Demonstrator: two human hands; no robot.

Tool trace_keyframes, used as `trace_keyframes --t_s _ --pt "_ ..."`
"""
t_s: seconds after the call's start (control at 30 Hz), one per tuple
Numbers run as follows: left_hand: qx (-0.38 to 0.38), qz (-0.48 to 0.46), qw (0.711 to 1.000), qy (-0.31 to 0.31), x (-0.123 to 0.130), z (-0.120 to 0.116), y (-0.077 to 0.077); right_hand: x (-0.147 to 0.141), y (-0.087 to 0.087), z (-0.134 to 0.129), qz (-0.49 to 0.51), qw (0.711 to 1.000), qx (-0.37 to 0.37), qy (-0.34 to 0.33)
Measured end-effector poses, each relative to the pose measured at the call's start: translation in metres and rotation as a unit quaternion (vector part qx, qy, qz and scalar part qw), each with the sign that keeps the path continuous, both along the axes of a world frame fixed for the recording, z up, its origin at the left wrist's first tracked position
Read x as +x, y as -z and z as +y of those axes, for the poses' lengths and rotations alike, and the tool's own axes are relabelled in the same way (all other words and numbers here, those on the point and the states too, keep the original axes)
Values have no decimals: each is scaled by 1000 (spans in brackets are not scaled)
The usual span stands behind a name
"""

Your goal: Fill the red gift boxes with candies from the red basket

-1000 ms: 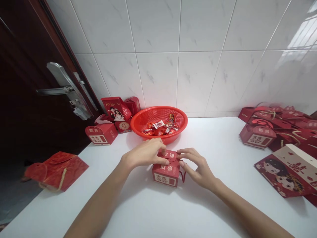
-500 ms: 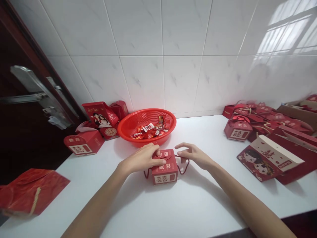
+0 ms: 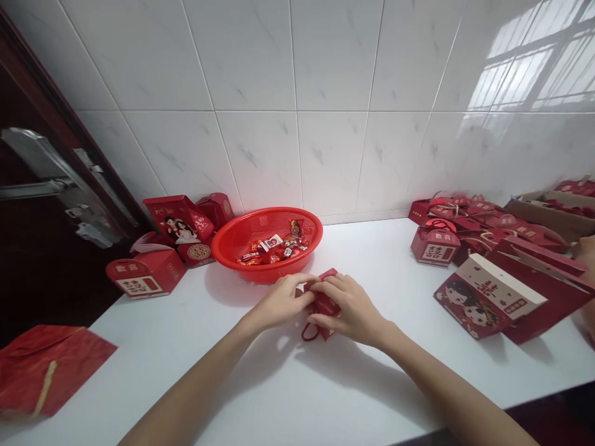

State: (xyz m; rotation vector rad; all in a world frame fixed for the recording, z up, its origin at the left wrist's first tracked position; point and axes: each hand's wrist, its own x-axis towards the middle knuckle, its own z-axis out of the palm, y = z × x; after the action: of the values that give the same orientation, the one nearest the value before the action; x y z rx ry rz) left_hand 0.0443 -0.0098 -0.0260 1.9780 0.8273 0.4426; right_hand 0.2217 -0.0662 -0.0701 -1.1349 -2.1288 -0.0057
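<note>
A small red box [image 3: 329,303] with a dark red cord stands turned at an angle on the white table, mostly covered by both hands. My left hand [image 3: 284,301] is at its left side, thumb and fingers closed near the box's edge; what lies between them is too small to tell. Over the top and right side, my right hand [image 3: 346,306] is closed on the box. A loop of the cord [image 3: 310,332] hangs out at the box's lower left. Just behind the hands sits a red plastic basket [image 3: 223,248] with wrapped sweets [image 3: 274,249].
Red gift boxes [image 3: 146,271] stand at the left, and a red bag [image 3: 56,368] lies at the near left edge. More boxes [image 3: 436,243], larger bags [image 3: 488,297] and a carton [image 3: 553,214] fill the right. Part of another person's arm [image 3: 586,260] shows at the far right.
The box has been turned at an angle. My right hand has moved left from beside the box onto it. The view has shifted slightly, and an arm has appeared at the right edge.
</note>
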Motion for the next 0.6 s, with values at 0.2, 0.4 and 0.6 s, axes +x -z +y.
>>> trace_keyframes --t_s 0.2,0.4,0.6 --pt "-4 -8 998 -61 -5 1 -3 30 -2 13 -80 984 20 160" --pt "22 15 999 -31 -8 0 -11 111 -8 27 -101 917 -26 386" --pt "12 14 1000 -9 -12 0 -13 173 -10 19 -81 865 -47 493"
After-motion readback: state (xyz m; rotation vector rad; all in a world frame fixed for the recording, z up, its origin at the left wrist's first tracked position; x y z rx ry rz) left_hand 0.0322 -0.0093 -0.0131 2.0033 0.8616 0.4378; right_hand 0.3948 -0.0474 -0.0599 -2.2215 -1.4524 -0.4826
